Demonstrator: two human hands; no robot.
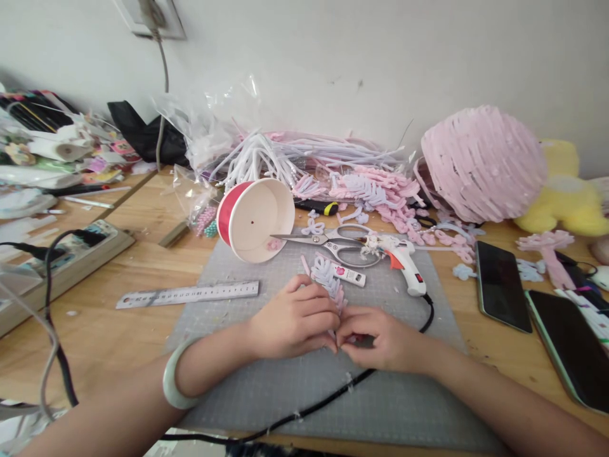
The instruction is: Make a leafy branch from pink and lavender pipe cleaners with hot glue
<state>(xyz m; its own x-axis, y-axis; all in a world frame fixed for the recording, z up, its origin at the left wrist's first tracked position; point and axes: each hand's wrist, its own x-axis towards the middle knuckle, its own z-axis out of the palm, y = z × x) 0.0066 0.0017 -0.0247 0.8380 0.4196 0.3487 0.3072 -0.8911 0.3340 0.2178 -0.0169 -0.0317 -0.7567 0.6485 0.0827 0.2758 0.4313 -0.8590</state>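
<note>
My left hand (299, 316) is closed around a fuzzy piece of bent pipe cleaners (325, 274) in pale lilac and pink. Its looped upper end sticks out above the fingers. Against its lower end, my right hand (368, 336) pinches with thumb and fingertips; the exact spot is hidden between the hands. Just beyond lies a small white stick with a pink flower mark (351, 275). Scissors (333, 240) rest open behind it, blades pointing left. A white hot glue gun (404, 263) with an orange trigger lies to the right.
Under my hands is a grey cutting mat (228, 368), crossed by a black cord (323, 403). A paper tub (261, 219) lies tipped, a steel ruler (190, 294) left of it. Phones (503, 285), a pink wrapped ball (483, 165), pipe cleaners (259, 158) and a power strip (61, 266) surround the mat.
</note>
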